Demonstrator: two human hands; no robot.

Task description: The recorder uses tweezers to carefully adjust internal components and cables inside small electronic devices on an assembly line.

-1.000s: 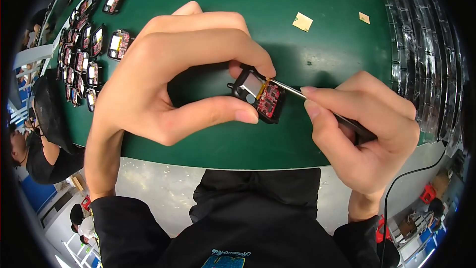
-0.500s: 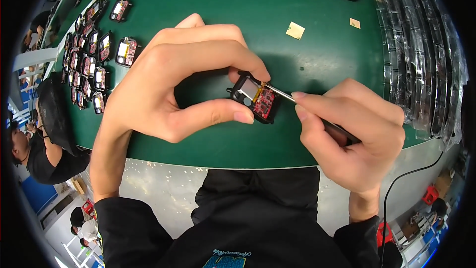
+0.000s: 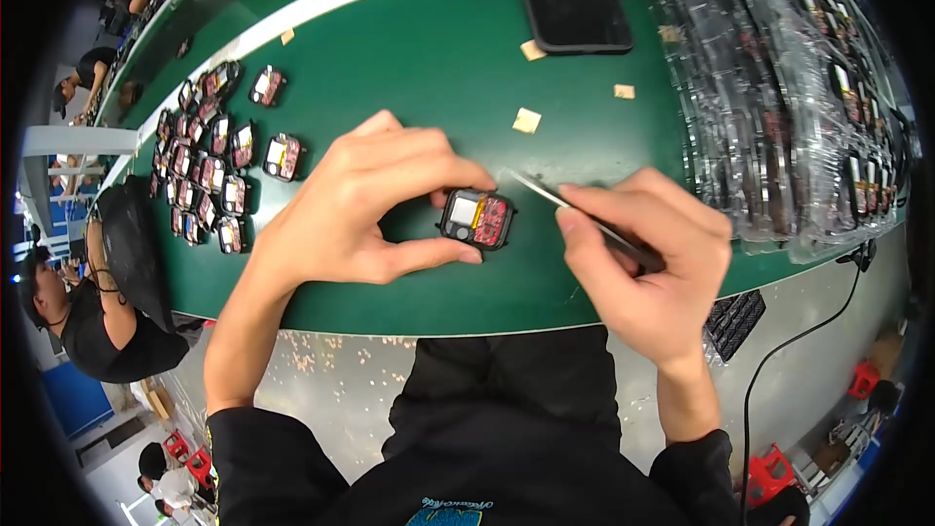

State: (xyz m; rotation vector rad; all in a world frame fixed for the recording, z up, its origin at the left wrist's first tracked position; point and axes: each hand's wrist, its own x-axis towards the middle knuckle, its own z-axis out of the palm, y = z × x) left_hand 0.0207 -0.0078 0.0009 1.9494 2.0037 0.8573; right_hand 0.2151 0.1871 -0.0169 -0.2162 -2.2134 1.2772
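Observation:
My left hand [image 3: 375,200] pinches an open black watch case [image 3: 477,219] between thumb and fingers, just above or on the green tabletop. Inside the case show a pale rectangular part, a yellow strip, a small round grey part and a red circuit board. In my right hand [image 3: 648,258] is a slim tool that looks like tweezers [image 3: 541,188], silver toward the tip and dark at the handle. Its tip points up and left, apart from the case, beyond its upper right corner. My left fingertips hide part of the case's left edge.
Many similar open watch cases [image 3: 209,170] cluster on the left of the green table [image 3: 409,68]. Small tan paper squares [image 3: 527,121] lie farther back, near a black phone [image 3: 575,0]. Stacked clear plastic trays [image 3: 750,107] line the right side. A person [image 3: 107,302] sits at left.
The tweezers' tip has left the inside of the watch case and is now beside it. The case sits more level. My view has shifted, showing more of the trays and phone.

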